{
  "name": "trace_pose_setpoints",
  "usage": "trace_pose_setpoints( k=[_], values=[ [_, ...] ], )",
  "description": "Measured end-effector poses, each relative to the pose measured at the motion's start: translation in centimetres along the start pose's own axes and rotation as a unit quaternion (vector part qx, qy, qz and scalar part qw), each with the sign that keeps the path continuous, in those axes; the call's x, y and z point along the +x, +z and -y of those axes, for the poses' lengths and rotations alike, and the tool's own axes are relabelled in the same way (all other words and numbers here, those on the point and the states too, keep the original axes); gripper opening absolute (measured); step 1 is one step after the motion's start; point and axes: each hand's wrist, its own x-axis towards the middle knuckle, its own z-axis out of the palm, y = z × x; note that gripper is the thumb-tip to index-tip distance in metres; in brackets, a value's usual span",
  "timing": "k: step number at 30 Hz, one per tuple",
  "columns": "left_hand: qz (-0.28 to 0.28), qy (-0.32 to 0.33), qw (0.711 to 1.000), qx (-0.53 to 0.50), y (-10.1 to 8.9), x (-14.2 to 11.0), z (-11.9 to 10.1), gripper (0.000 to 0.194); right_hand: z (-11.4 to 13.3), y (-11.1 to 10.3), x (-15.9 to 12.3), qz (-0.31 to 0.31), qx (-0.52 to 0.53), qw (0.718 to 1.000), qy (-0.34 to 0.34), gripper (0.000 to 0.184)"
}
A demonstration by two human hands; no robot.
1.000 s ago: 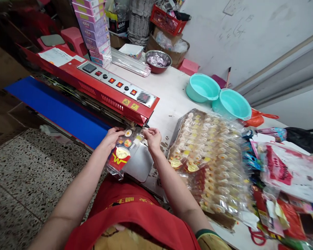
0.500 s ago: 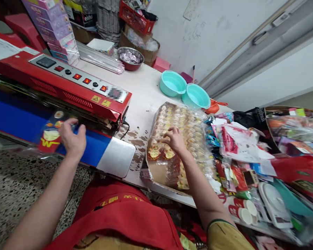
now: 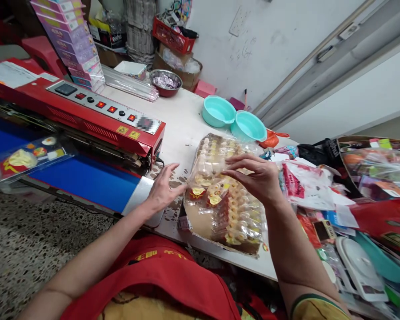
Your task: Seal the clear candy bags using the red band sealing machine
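Observation:
A shallow cardboard box (image 3: 202,218) holds rows of clear plastic packets (image 3: 245,209) with small food-shaped pieces inside. My right hand (image 3: 258,178) is over the box, thumb and fingers pinched on the top of one clear plastic packet (image 3: 216,193), which tilts up from its row. Left of the box, my left hand (image 3: 163,189) has its fingers apart and nothing in them, near the box's edge and above the metal plate (image 3: 135,198). Another filled packet (image 3: 23,158), with a red and yellow printed piece, lies on the blue conveyor belt (image 3: 96,178) of the red sealing machine (image 3: 103,129).
Two turquoise basins (image 3: 218,111) stand behind the box, and a metal bowl of small sachets (image 3: 166,82) sits farther back. A stack of purple and pink boxes (image 3: 76,49) rises behind the machine. Bags, papers and a white scale (image 3: 360,266) crowd the right side.
My left hand has let go of the packet on the belt and moved right to the box. That packet has shifted left. My right hand has risen, pinching a packet from the box.

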Motion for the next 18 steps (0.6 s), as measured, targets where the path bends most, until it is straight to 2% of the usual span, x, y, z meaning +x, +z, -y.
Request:
trace_pose_setpoints(
  k=[2, 3, 6, 7, 9, 12, 15, 18],
  values=[
    [0.06, -0.007, 0.995, -0.083, 0.6, 2.0, -1.4, 0.082, 0.9, -0.2, 1.0, -0.024, 0.011, 1.0, -0.007, 0.013],
    [0.096, -0.021, 0.985, -0.142, 0.9, 2.8, -1.9, 0.083, 1.0, 0.0, 1.4, -0.03, 0.022, 0.999, -0.006, 0.014],
    [0.163, -0.091, 0.936, -0.298, 1.4, 4.0, -2.1, 0.059, 0.4, 1.1, 1.9, -0.048, 0.072, 0.996, 0.034, 0.019],
    [0.162, -0.117, 0.926, -0.32, 1.3, 4.0, -1.8, 0.051, -0.1, 1.7, 2.0, -0.049, 0.096, 0.992, 0.06, 0.021],
    [0.143, -0.156, 0.924, -0.318, 0.8, 3.3, -0.9, 0.044, -1.1, 3.1, 1.8, -0.03, 0.162, 0.978, 0.128, 0.024],
    [0.126, -0.201, 0.925, -0.297, -0.6, 1.5, 0.9, 0.041, -2.3, 6.0, 1.3, 0.041, 0.278, 0.929, 0.239, 0.028],
    [0.119, -0.256, 0.907, -0.313, -2.2, -0.2, 2.4, 0.049, -2.5, 9.4, 0.5, 0.055, 0.339, 0.882, 0.323, 0.031],
    [0.094, -0.293, 0.885, -0.349, -3.7, -0.8, 3.0, 0.064, -1.8, 12.4, 0.1, 0.045, 0.349, 0.868, 0.35, 0.032]
  ],
)
